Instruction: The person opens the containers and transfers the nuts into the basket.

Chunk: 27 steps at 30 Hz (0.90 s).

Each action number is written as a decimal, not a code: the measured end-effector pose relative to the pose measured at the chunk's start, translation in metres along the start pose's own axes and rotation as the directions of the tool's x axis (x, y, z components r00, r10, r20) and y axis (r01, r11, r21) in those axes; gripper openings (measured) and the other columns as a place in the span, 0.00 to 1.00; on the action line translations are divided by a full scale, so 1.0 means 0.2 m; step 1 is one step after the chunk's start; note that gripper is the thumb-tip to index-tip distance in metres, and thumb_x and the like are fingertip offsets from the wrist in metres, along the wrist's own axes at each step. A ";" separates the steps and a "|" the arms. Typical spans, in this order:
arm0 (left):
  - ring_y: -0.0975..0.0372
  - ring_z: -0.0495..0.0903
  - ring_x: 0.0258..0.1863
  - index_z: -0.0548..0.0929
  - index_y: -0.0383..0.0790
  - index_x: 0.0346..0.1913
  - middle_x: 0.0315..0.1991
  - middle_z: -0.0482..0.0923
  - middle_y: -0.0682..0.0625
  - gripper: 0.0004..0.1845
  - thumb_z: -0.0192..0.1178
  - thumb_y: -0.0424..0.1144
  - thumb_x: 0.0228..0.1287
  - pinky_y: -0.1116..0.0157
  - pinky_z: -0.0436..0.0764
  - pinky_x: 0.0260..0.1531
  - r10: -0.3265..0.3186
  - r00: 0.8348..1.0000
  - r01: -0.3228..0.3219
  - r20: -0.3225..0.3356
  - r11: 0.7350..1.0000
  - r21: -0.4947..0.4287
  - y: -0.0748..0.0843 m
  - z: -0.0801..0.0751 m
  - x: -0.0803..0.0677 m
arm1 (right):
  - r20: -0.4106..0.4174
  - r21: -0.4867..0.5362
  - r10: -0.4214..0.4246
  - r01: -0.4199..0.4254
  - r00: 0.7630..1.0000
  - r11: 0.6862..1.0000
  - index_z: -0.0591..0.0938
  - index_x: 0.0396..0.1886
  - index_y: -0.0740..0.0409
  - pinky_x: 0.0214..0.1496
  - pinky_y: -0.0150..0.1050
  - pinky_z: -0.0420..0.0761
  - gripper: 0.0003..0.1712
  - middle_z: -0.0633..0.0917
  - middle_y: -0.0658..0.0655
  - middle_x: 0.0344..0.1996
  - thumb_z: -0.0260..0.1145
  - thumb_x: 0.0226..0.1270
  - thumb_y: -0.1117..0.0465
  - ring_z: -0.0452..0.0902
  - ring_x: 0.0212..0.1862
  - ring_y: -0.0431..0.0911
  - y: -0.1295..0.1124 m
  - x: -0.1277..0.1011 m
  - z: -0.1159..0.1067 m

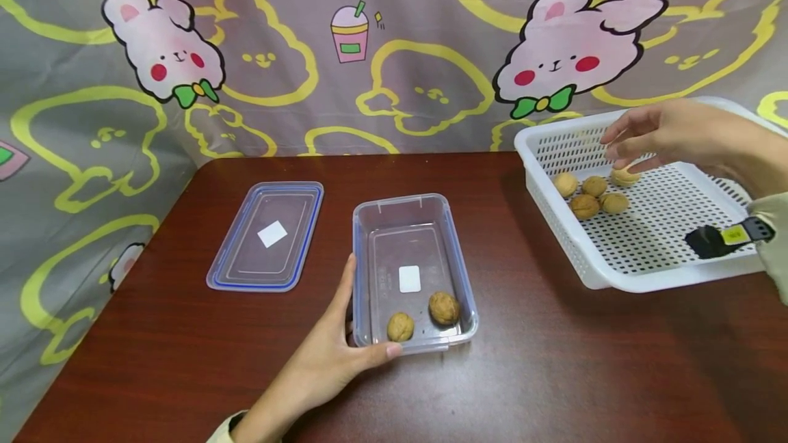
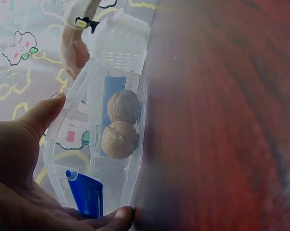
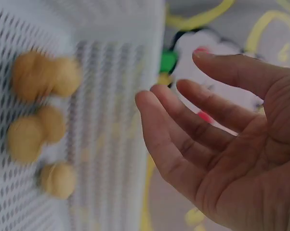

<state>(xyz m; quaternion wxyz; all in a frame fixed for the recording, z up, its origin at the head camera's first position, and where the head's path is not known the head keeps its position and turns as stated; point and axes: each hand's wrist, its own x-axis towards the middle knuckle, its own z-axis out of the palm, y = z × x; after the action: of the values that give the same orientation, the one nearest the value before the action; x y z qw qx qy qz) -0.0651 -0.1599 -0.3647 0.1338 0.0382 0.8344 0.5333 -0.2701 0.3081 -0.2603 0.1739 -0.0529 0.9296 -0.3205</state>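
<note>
A clear plastic food container (image 1: 394, 245) stands on the table with two walnuts, one walnut (image 1: 444, 308) larger than the other walnut (image 1: 400, 327), at its near end. My left hand (image 1: 326, 354) grips its near left corner, thumb along the front rim and fingers at the left side. Over the white perforated basket (image 1: 591, 262) hovers my right hand (image 1: 671, 135), with its fingers loosely bent. In the right wrist view that hand (image 3: 222, 130) holds nothing. Several walnuts (image 1: 585, 206) lie in the basket's left part, below the right hand's fingertips and apart from them.
Left of the container, a clear lid (image 1: 265, 238) with a blue seal and a white square label lies flat on the dark red-brown table (image 1: 523, 374). A patterned cloth (image 1: 425, 19) with cartoon rabbits hangs behind the table. A black wrist strap (image 1: 726, 236) shows over the basket's right part.
</note>
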 end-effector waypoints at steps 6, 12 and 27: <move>0.50 0.74 0.70 0.34 0.64 0.86 0.85 0.52 0.42 0.71 0.82 0.49 0.54 0.47 0.71 0.69 0.000 1.000 0.000 0.004 1.000 0.004 0.00 0.00 0.01 | -0.114 -0.010 -0.068 0.068 0.991 0.998 0.78 0.65 0.66 0.39 0.34 0.85 0.28 0.88 0.45 0.45 0.72 0.73 0.55 0.85 0.38 0.38 -0.13 -0.15 0.09; 0.50 0.76 0.67 0.34 0.66 0.85 0.83 0.55 0.40 0.72 0.82 0.49 0.53 0.49 0.74 0.67 -0.018 1.000 0.018 -0.008 1.000 0.012 0.00 0.00 0.01 | -0.121 0.000 -0.141 0.142 0.982 0.990 0.81 0.65 0.58 0.44 0.28 0.79 0.25 0.88 0.50 0.51 0.72 0.72 0.57 0.84 0.44 0.35 -0.21 -0.25 0.18; 0.48 0.62 0.79 0.33 0.66 0.85 0.84 0.52 0.43 0.73 0.81 0.58 0.51 0.40 0.62 0.76 -0.027 1.000 0.028 -0.008 0.988 0.154 0.01 -0.01 0.02 | -0.007 0.063 -0.368 0.367 0.930 0.928 0.84 0.60 0.48 0.52 0.29 0.82 0.19 0.89 0.49 0.52 0.73 0.70 0.60 0.86 0.52 0.38 -0.42 -0.35 0.43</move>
<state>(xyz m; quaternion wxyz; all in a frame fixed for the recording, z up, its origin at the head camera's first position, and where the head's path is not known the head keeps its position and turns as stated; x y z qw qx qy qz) -0.0690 -0.1608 -0.3623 0.1354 0.0354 0.8738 0.4657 -0.1749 0.2061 -0.2521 0.1146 -0.2212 0.8923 -0.3766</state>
